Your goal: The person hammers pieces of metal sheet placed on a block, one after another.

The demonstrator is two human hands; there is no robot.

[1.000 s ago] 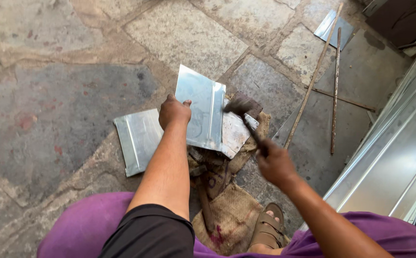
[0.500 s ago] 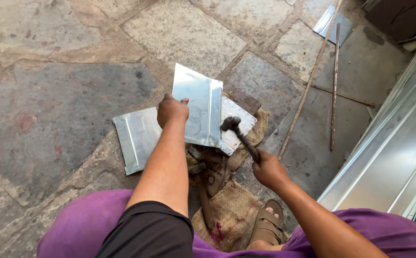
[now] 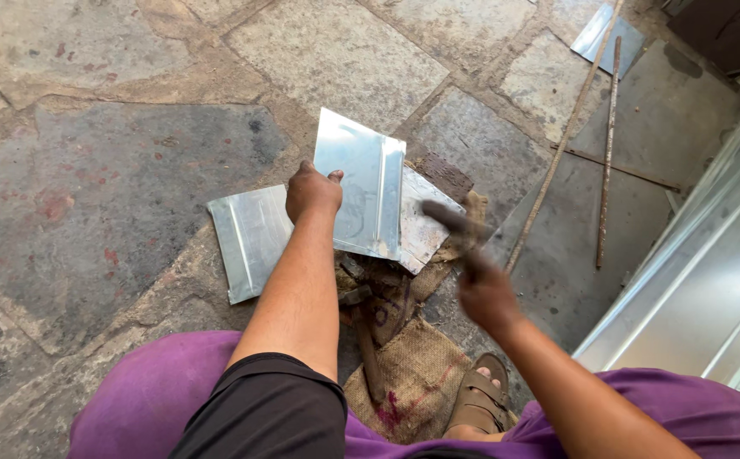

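Note:
My left hand (image 3: 311,189) grips the left edge of a folded shiny metal sheet (image 3: 361,194) and holds it tilted up over the ground. My right hand (image 3: 485,293) is shut on a hammer (image 3: 453,223), blurred with motion, its head just right of the sheet's lower edge. A second sheet piece (image 3: 422,223) lies under the held one, on a dark wooden block (image 3: 443,172). Another bent metal sheet (image 3: 248,240) lies flat on the stone to the left.
A burlap sack (image 3: 414,381) lies by my sandalled foot (image 3: 477,399), with a second hammer (image 3: 363,327) on it. Thin metal rods (image 3: 605,161) lie on the stone floor (image 3: 98,178) at the right. Long metal sheets (image 3: 710,280) lean at the far right; a small sheet (image 3: 604,34) lies top right.
The hammer has swung up and come down again beside the sheet; my right hand has shifted slightly. My left hand keeps the sheet in the same place.

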